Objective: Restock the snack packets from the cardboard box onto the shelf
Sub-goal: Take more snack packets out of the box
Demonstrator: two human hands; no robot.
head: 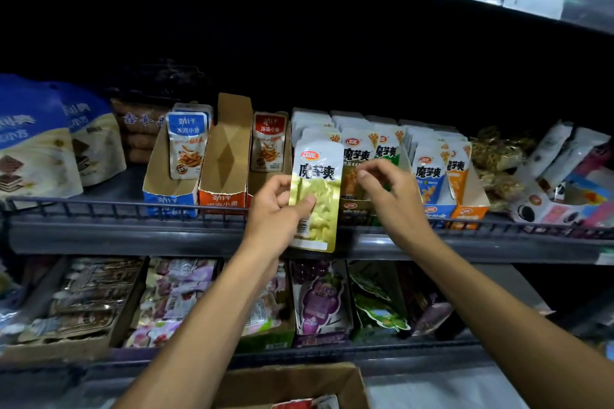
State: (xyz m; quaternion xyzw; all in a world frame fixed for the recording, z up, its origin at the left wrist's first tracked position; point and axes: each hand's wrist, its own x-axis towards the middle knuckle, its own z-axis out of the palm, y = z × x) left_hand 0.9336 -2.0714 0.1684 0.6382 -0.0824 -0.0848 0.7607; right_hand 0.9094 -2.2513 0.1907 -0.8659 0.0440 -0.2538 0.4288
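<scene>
My left hand (pixel 275 209) pinches a yellow-and-white snack packet (pixel 317 189) by its left edge, holding it upright in front of the middle shelf (pixel 133 237). Behind it stand rows of similar packets (pixel 357 143) in display cartons. Just right of the held packet, my right hand (pixel 388 189) hovers with thumb and fingers curled near each other and nothing visibly between them. The cardboard box (pixel 299 382) sits at the bottom of the view, with a red-and-white packet showing inside.
A wire rail (pixel 116 207) runs along the middle shelf's front. At left are blue and orange fish-snack cartons (pixel 172 189) and blue wafer bags (pixel 36 143). Blue and orange cartons (pixel 442 206) stand at right. The lower shelf holds purple and green packets (pixel 319 299).
</scene>
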